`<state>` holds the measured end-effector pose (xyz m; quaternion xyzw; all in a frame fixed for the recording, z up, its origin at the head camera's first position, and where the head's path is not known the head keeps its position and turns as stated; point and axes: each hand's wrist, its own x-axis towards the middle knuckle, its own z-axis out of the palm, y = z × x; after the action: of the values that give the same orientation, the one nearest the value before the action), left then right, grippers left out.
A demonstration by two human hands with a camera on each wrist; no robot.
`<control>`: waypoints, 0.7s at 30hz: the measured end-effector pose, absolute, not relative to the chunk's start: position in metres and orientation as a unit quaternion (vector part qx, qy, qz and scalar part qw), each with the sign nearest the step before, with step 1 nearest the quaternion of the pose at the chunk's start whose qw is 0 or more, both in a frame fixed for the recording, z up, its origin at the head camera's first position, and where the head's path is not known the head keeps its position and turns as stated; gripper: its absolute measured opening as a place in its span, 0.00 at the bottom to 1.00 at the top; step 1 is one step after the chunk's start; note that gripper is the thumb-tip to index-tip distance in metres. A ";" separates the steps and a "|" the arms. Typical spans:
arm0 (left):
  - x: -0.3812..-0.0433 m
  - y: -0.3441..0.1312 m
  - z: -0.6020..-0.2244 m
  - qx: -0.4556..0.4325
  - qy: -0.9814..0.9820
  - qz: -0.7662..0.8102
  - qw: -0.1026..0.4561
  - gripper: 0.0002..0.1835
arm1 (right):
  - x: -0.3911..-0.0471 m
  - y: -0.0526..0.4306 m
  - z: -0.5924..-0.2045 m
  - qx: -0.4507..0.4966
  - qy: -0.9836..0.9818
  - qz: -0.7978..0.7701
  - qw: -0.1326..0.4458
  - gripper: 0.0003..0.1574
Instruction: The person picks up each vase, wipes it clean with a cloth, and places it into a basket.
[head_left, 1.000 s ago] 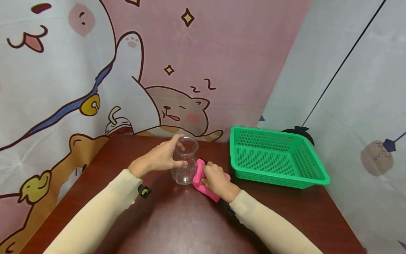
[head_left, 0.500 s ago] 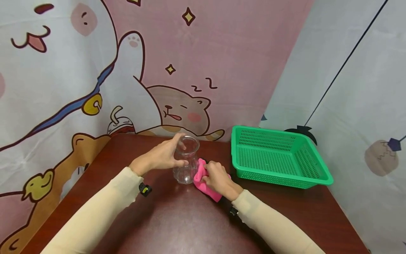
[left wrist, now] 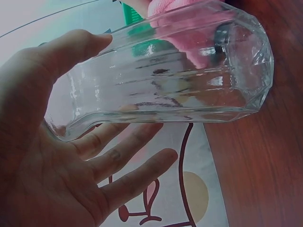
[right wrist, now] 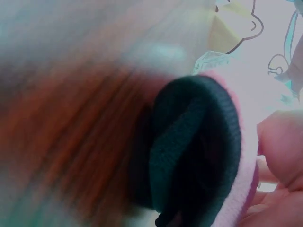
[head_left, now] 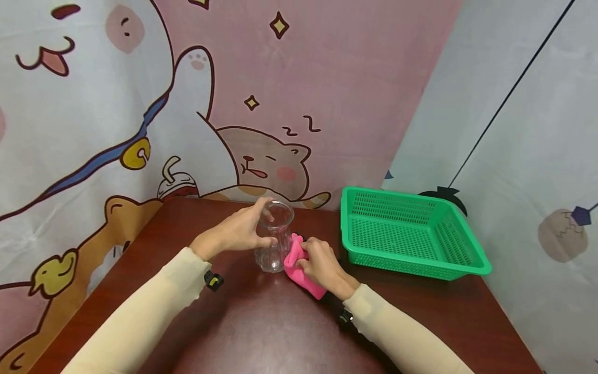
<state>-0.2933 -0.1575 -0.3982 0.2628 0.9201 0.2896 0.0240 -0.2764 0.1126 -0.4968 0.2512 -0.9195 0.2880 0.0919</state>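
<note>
A clear glass vase (head_left: 271, 254) with a flared rim stands upright on the table, left of the centre of the head view. My left hand (head_left: 235, 228) holds its neck, thumb on the near side and fingers around the far side. Fluted glass sides of the vase (left wrist: 165, 80) fill much of the left wrist view. My right hand (head_left: 322, 266) grips a bunched pink cloth (head_left: 299, 275) close against the vase's right side. From the right wrist view, the cloth (right wrist: 244, 175) shows a dark layer folded within the pink; the fingers are partly cut off there.
A green perforated plastic basket (head_left: 397, 236) stands at the back right of the dark reddish-brown wooden table (head_left: 261, 337). Behind the table hangs a cartoon-printed fabric backdrop (head_left: 350, 93).
Seen from the head, the whole scene has shifted slightly right. Both hands keep their hold. The pink cloth's right-hand fold, earlier visible beside the right hand, no longer shows.
</note>
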 end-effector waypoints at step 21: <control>-0.295 -0.158 -0.398 0.264 0.918 0.296 0.028 0.55 | -0.275 0.108 -0.479 0.245 -0.910 0.303 0.140 0.11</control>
<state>-0.2946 -0.1579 -0.3984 0.2640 0.9175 0.2961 0.0279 -0.2750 0.1083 -0.4795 0.2448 -0.9103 0.3029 0.1402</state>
